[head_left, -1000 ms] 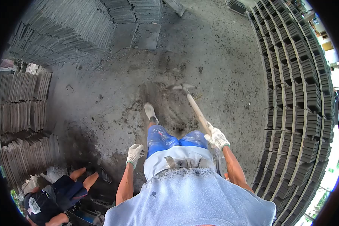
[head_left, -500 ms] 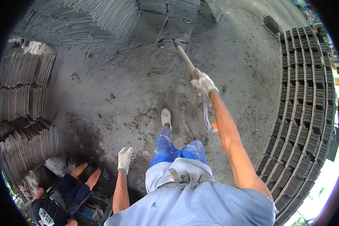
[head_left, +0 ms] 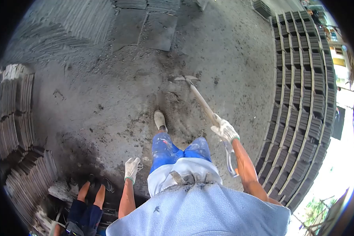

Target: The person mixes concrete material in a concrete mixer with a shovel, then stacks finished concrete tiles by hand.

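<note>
While our right hand (head_left: 225, 131) was wrapped tight around the handle of the hoe (head_left: 201, 100), its metal head sat on the dirty floor (head_left: 106, 98) past our shoe (head_left: 159, 119). Our left hand (head_left: 131, 168) hung loose, holding nothing.

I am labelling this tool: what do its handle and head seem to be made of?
The handle looks like wood: pale tan, matt. The head is likely metal: thin, grey, dusty; too small to be sure.

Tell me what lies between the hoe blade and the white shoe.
Only floor with dark loose grit lies between the hoe blade and the white shoe, seen in the head view.
</note>
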{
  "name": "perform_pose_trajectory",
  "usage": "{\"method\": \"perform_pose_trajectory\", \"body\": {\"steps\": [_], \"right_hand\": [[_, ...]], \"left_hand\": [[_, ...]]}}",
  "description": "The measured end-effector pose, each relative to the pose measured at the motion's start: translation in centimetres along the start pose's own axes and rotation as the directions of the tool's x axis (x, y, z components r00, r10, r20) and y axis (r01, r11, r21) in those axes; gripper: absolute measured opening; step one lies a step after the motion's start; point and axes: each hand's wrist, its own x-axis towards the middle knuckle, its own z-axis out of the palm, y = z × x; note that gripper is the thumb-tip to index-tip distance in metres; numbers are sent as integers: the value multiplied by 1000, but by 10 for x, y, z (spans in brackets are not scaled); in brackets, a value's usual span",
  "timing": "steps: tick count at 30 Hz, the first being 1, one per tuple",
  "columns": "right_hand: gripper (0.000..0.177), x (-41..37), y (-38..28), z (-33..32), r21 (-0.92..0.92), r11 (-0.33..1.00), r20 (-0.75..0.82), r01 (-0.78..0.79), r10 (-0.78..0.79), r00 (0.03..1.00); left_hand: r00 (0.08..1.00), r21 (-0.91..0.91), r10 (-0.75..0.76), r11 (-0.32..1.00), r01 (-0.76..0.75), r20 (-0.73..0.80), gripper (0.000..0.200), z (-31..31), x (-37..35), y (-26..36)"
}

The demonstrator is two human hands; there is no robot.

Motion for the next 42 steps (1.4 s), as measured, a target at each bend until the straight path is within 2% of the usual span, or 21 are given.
{"method": "perform_pose_trajectory", "body": {"steps": [1, 3, 5, 7, 8, 9, 10, 12, 13, 15, 16, 18, 19, 21, 23, 27, 30, 33, 34, 36, 42], "right_hand": [[70, -14, -7, -9, 8, 1000, -3, -18, 18, 1000], [70, -35, -24, -20, 311, 876, 205, -368, 316, 926], [71, -31, -5, -2, 339, 865, 172, -370, 329, 928], [71, -9, 28, 21, 221, 972, -134, -80, 111, 985], [70, 2, 30, 20, 235, 969, -143, -80, 116, 983], [69, 13, 28, 18, 248, 965, -151, -80, 120, 981], [69, 23, 26, 14, 266, 960, -154, -82, 127, 980], [69, 31, 26, 10, 304, 943, -27, -136, 152, 988], [69, 25, 32, 20, 322, 937, -34, -138, 157, 987], [68, 14, 49, 44, 165, 979, -21, -120, 125, 992], [67, -3, 61, 66, 93, 989, -64, -112, 118, 991], [68, -59, 65, 84, 152, 981, -28, -122, 128, 991], [69, -79, 76, 101, 118, 986, -12, -116, 118, 993], [69, -118, 88, 118, 121, 989, 5, -82, 82, 997], [68, -145, 85, 119, 150, 970, 127, -191, 172, 977], [70, -144, 70, 127, 67, 989, 66, -128, 124, 990], [68, -112, 55, 124, 122, 991, -46, -58, 64, 997], [66, -66, 53, 127, 101, 995, -87, 6, 3, 996], [66, -64, 53, 130, 106, 994, -93, 5, 5, 996], [63, -61, 56, 129, 65, 996, 10, -65, 64, 998], [59, -162, 111, 183, 26, 984, 78, -174, 171, 982]], "left_hand": [[1000, 16, -2, 1000, 2, 11, 21, 4, 1, 5], [1000, 21, 14, 1000, -15, 27, 21, 10, 3, 18], [997, 118, 36, 992, -44, 66, 24, 6, 9, 29], [989, 194, 133, 970, -144, 67, 24, 5, 13, 48], [974, 227, 218, 947, -225, 55, 24, 2, 23, 48], [973, 244, 224, 942, -231, 57, 24, 0, 27, 55], [968, 278, 245, 927, -250, 52, 25, -1, 30, 63], [959, 329, 276, 902, -281, 64, 25, 3, 26, 79], [956, 345, 285, 892, -291, 68, 25, 4, 18, 81], [946, 284, 319, 904, -320, 52, 24, 13, 7, 81], [944, 286, 326, 900, -328, 58, 24, 17, 3, 75], [946, 323, 321, 893, -315, 34, 24, 23, -8, 54], [948, 324, 318, 893, -311, 34, 24, 27, -11, 41], [970, 329, 226, 913, -241, 84, 24, 37, -19, 11], [979, 352, 180, 914, -202, 94, 25, 48, -27, -12], [986, 383, 96, 913, -142, 137, 25, 50, -24, -41], [974, 386, 187, 895, -224, 130, 24, 48, -27, -36], [956, 387, 252, 875, -291, 149, 25, 42, -30, -13], [952, 373, 280, 876, -305, 121, 25, 40, -31, -6], [934, 373, 348, 859, -351, 78, 25, 38, -30, 7], [929, 349, 363, 863, -366, 77, 25, 49, -24, -1]]}}
